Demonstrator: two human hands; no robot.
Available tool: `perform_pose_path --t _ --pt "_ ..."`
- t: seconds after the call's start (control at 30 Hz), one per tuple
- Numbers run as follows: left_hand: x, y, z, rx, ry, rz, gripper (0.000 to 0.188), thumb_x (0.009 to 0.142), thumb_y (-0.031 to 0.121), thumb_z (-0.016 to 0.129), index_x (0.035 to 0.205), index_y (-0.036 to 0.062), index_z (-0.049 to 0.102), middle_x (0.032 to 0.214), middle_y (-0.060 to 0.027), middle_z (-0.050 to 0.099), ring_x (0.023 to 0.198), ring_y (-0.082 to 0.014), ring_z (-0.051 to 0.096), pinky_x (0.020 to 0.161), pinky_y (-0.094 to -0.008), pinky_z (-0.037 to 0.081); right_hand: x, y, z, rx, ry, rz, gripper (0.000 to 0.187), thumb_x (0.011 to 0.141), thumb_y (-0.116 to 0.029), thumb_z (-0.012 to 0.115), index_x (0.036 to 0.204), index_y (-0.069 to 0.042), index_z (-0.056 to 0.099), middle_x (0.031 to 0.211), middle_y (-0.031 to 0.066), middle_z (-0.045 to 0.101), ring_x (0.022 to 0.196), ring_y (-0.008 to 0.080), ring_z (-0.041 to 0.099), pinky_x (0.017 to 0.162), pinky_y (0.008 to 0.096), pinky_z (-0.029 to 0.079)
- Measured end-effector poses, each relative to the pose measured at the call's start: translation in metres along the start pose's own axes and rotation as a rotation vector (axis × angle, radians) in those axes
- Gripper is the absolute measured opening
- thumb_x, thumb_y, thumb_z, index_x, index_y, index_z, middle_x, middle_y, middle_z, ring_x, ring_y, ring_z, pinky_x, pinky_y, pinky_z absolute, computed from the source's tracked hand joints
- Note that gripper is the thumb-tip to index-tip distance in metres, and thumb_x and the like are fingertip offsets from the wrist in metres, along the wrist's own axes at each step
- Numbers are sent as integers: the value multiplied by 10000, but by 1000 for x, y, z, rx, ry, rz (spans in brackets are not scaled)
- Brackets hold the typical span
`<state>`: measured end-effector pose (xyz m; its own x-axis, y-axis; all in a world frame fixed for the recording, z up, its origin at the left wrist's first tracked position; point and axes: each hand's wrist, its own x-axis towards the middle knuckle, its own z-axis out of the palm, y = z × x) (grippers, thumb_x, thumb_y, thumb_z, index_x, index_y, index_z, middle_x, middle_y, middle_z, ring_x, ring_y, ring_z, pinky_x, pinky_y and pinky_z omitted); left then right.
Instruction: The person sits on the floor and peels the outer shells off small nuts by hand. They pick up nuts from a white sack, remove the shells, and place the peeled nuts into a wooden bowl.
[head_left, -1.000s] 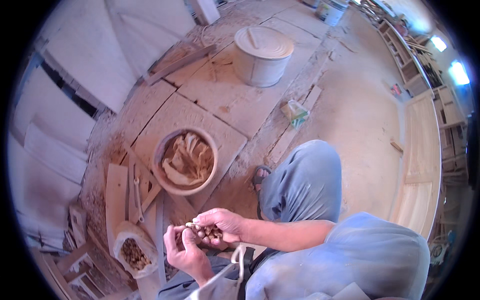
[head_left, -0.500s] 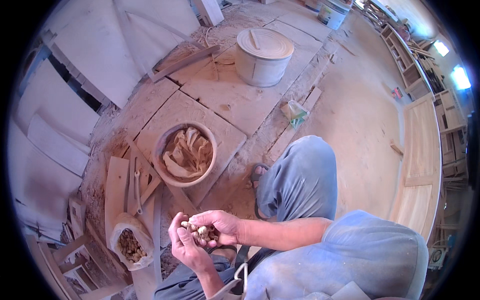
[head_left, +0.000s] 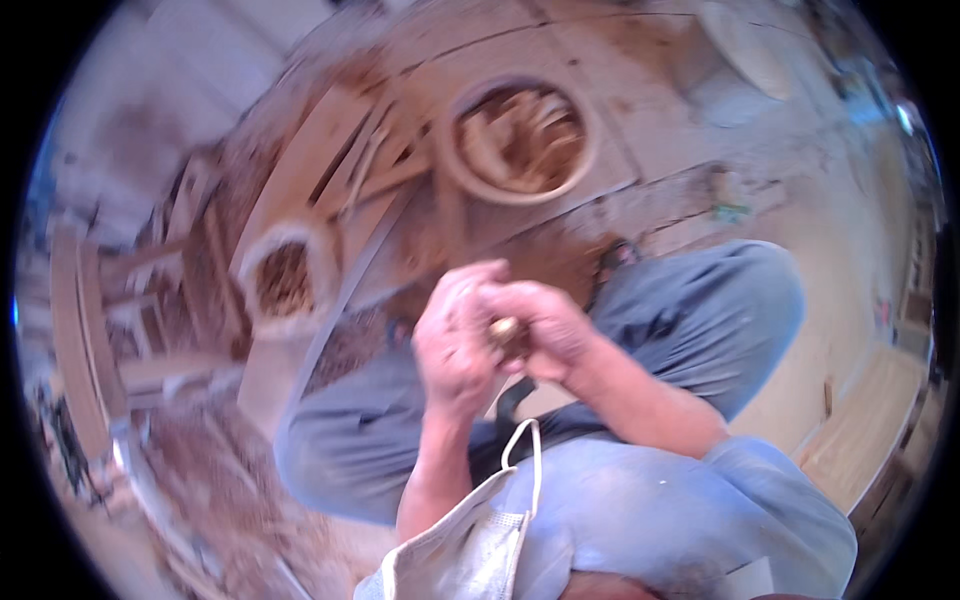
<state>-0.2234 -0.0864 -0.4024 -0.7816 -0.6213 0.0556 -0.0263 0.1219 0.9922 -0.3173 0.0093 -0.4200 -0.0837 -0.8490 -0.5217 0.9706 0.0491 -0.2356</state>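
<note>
Head view: the left hand (head_left: 453, 335) and right hand (head_left: 547, 322) are pressed together, fingers curled into a closed cup around a few tan nuts (head_left: 507, 328); the nuts show only in the gap between the palms, above the person's lap, and motion blur hides their number; below the wrists, a pale mask (head_left: 455, 550) with a looped cord hangs before the blue-grey shirt (head_left: 640, 500); grey trousers (head_left: 700, 320) cover the bent knees on either side; to the left of the hands stands an open pale bag (head_left: 325, 258) of brownish pieces; beyond the hands sits a round basin (head_left: 592, 165) of crumpled, tan, sheet-like material; between bag and basin, a slim tool (head_left: 367, 165) lies on boards (head_left: 295, 160); farther off, at upper right, stands a whitish bucket (head_left: 725, 80), blurred.
</note>
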Motion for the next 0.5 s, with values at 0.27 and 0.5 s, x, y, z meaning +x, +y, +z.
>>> perform_pose_path --t 0.27,0.5 --pt "3 8 1 122 163 145 196 1010 98 568 937 -57 663 987 -182 701 857 -257 689 776 -334 540 1 4 -4 -8 -172 -64 268 971 -299 664 1060 -48 650 843 49 647 641 123 627 484 233 485" --pt "8 0 6 120 236 123 198 1007 79 560 923 -68 662 968 -184 703 830 -263 694 761 -338 546 10 7 -14 45 -145 -39 247 947 -227 689 1027 3 643 820 64 642 643 146 637 495 270 520"
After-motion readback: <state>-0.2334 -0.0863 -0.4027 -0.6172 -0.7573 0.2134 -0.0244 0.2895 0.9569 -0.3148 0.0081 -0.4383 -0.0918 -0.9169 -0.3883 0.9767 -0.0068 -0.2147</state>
